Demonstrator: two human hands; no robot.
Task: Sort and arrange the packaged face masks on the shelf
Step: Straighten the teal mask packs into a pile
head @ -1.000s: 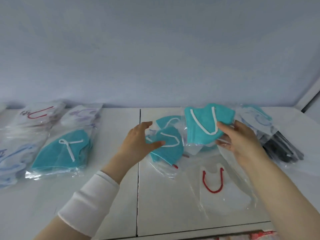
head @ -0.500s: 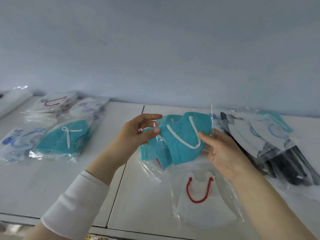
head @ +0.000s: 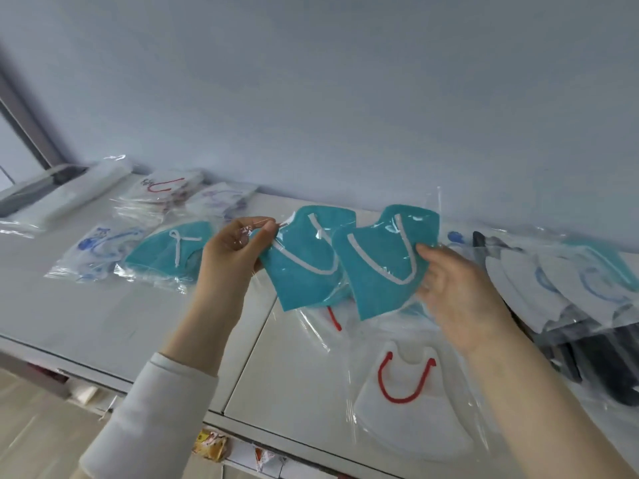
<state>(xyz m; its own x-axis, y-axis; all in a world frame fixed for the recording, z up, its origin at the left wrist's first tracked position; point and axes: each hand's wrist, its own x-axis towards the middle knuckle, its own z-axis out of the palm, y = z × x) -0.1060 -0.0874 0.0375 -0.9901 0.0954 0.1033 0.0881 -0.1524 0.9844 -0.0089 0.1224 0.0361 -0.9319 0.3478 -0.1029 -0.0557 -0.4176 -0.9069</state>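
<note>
Your left hand pinched the clear wrapper of one teal mask at its top left corner, thumb against curled forefinger; your right hand held a second teal mask by its right edge, thumb on the front, fingers half open behind the film; both packs hung side by side above the shelf; whether their edges touched or only overlapped in view, I could not tell.

Done, by my reading: sorted groups lay on the left of the shelf; a teal pile just left of your left hand; a blue-loop pack left of that; a red-loop stack and a purple-loop stack farther back by the wall; a long clear pack at far left, contents not legible.

Left to do, by my reading: the two teal masks in hand looked bound for the teal pile; a white mask with red loops lay loose on the near right, below your right wrist; another red loop showed under the held packs, its mask hidden; at the right a mixed heap of white blue-loop, teal and black packs lay overlapped and unsorted.

Estimate: roughly midway; the depth of the heap was not visible, so the remainder may be larger.
</note>
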